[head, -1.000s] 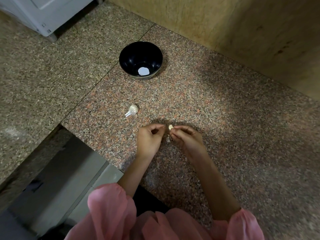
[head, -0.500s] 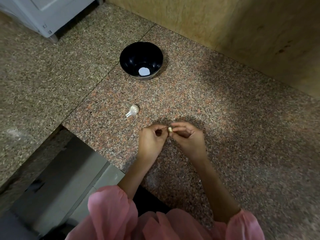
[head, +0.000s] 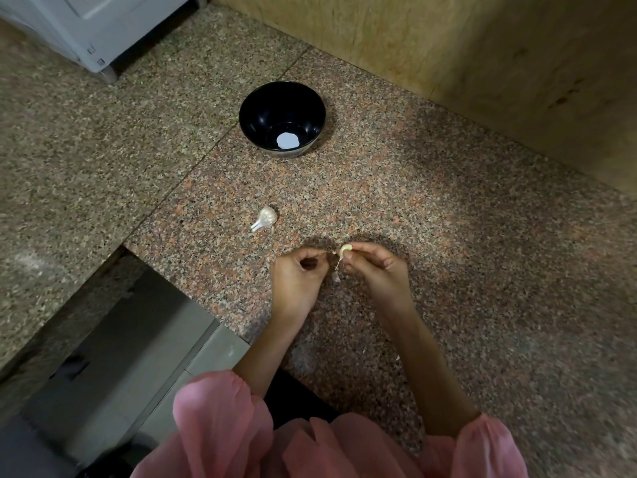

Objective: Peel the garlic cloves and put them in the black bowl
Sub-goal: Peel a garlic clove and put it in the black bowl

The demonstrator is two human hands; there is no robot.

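From the head view, the right hand (head: 374, 270) pinches a pale garlic clove (head: 345, 250) at its fingertips, while the left hand (head: 298, 277), just beside it, pinches a thin strip of skin (head: 329, 252). The black bowl (head: 282, 119) stands well beyond the hands on the granite worktop (head: 448, 236), with a garlic bulb (head: 264, 218) between.

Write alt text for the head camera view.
Over a speckled stone counter, a right hand pinches a garlic clove while the left hand pulls a strip of skin from it. A garlic head lies nearby, short of a black bowl.
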